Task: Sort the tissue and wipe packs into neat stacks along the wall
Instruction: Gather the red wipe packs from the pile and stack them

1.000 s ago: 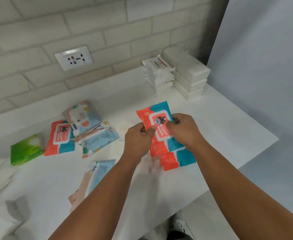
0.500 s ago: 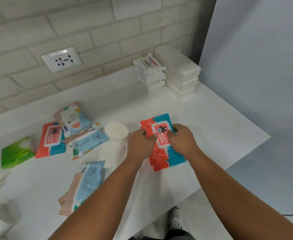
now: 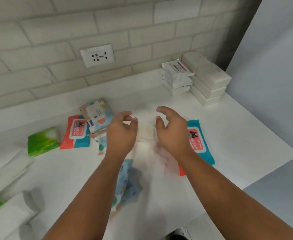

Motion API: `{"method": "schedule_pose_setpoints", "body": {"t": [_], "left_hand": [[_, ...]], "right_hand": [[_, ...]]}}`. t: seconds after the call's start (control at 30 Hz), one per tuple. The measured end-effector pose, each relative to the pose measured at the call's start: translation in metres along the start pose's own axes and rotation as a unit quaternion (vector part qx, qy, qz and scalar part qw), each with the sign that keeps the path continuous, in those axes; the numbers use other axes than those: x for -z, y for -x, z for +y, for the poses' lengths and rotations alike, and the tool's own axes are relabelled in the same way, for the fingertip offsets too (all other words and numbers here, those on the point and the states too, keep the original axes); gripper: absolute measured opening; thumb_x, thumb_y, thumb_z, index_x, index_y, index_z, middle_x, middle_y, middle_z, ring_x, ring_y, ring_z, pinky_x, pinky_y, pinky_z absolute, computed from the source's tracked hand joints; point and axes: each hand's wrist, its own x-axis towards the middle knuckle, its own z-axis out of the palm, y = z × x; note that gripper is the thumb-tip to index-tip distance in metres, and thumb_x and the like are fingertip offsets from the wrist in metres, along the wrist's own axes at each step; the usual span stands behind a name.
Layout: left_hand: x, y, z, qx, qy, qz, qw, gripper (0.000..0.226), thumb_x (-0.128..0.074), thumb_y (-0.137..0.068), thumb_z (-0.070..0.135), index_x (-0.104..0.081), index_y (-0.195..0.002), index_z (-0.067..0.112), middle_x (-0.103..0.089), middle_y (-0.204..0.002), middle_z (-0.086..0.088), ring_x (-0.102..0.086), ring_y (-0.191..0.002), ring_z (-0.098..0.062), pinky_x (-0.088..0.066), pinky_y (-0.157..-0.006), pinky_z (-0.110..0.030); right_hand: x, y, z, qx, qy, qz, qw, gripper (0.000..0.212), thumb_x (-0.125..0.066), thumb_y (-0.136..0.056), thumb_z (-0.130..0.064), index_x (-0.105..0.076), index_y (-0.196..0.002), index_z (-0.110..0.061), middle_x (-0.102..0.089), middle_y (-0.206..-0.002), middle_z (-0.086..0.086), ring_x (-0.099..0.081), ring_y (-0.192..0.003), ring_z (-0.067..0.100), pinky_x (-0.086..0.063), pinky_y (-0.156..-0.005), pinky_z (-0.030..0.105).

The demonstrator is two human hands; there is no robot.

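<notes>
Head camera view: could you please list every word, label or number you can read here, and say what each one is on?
"Wipes": on the left orange-and-teal pack, printed sideways.
"Wipes": on the right orange-and-teal pack.
Label on the top white pack of the stack by the wall: blurred, unreadable.
Label on the pastel pack: too small to read.
Wall socket: any markings are too small to read.

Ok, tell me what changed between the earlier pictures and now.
The left hand and right hand let go of the orange-and-blue wipes pack, which now lies on the table partly under the right wrist. Both hands have shifted left of it and hover open, holding nothing. The white wipe stack and white box stack by the wall, the green pack and the loose packs on the left stayed put.
</notes>
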Motion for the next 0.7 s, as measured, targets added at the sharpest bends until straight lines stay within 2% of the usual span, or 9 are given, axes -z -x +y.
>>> {"method": "schedule_pose_setpoints", "body": {"t": [0.1, 0.2, 0.3, 0.4, 0.5, 0.63, 0.7], "left_hand": [[0.05, -0.027, -0.038, 0.035, -0.013, 0.042, 0.998, 0.03, -0.062, -0.097, 0.029, -0.067, -0.124, 0.015, -0.071, -0.114, -0.001, -0.066, -0.104, -0.02, -0.053, -0.097, -0.036], [0.091, -0.054, -0.079, 0.065, -0.066, 0.05, 0.994, 0.026, -0.065, -0.094, 0.025, -0.07, -0.116, 0.013, -0.073, -0.11, -0.006, -0.068, -0.103, -0.025, -0.053, -0.093, -0.038], [0.122, -0.078, -0.112, 0.079, -0.15, 0.022, 0.985, 0.02, -0.064, -0.093, 0.023, -0.071, -0.108, 0.011, -0.073, -0.108, -0.01, -0.065, -0.097, -0.03, -0.047, -0.08, -0.03], [0.139, -0.1, -0.133, 0.095, -0.248, -0.017, 0.964, 0.032, -0.06, -0.095, 0.023, -0.065, -0.12, 0.003, -0.068, -0.12, -0.019, -0.061, -0.109, -0.038, -0.044, -0.086, -0.036], [0.144, -0.119, -0.145, 0.113, -0.255, -0.049, 0.959, 0.039, -0.059, -0.096, 0.024, -0.059, -0.127, 0.001, -0.065, -0.126, -0.018, -0.06, -0.115, -0.038, -0.044, -0.09, -0.036], [0.143, -0.13, -0.156, 0.151, -0.224, -0.09, 0.959, 0.044, -0.063, -0.095, 0.029, -0.055, -0.128, 0.002, -0.064, -0.125, -0.017, -0.061, -0.113, -0.037, -0.043, -0.083, -0.034], [0.143, -0.132, -0.162, 0.155, -0.224, -0.093, 0.958, 0.043, -0.064, -0.094, 0.028, -0.055, -0.125, 0.0, -0.065, -0.123, -0.017, -0.061, -0.112, -0.038, -0.043, -0.081, -0.034]], "right_hand": [[-0.052, 0.003, -0.028, 0.014, -0.086, -0.071, 0.994, 0.028, -0.059, -0.096, -0.016, -0.066, -0.123, -0.016, -0.068, -0.124, -0.003, -0.064, -0.111, 0.012, -0.049, -0.098, 0.025], [-0.109, 0.004, -0.051, -0.004, -0.089, -0.165, 0.982, 0.031, -0.056, -0.096, -0.013, -0.065, -0.125, -0.014, -0.067, -0.125, -0.001, -0.062, -0.114, 0.012, -0.048, -0.098, 0.023], [-0.163, 0.002, -0.068, -0.04, -0.075, -0.24, 0.967, 0.033, -0.053, -0.096, -0.012, -0.064, -0.127, -0.012, -0.064, -0.129, 0.005, -0.061, -0.116, 0.02, -0.051, -0.097, 0.031], [-0.21, 0.001, -0.079, -0.095, -0.068, -0.316, 0.941, 0.031, -0.051, -0.095, -0.009, -0.063, -0.123, -0.008, -0.063, -0.116, 0.008, -0.061, -0.106, 0.028, -0.053, -0.085, 0.035], [-0.241, -0.004, -0.084, -0.14, -0.082, -0.334, 0.929, 0.03, -0.049, -0.094, -0.006, -0.062, -0.121, -0.004, -0.064, -0.114, 0.016, -0.062, -0.105, 0.035, -0.054, -0.091, 0.041], [-0.258, -0.014, -0.083, -0.163, -0.09, -0.321, 0.929, 0.031, -0.051, -0.093, -0.007, -0.062, -0.121, 0.0, -0.063, -0.124, 0.022, -0.06, -0.116, 0.039, -0.049, -0.081, 0.036], [-0.265, -0.018, -0.081, -0.182, -0.098, -0.317, 0.926, 0.031, -0.053, -0.093, -0.009, -0.063, -0.12, -0.001, -0.064, -0.124, 0.021, -0.06, -0.116, 0.037, -0.05, -0.083, 0.037]]}}
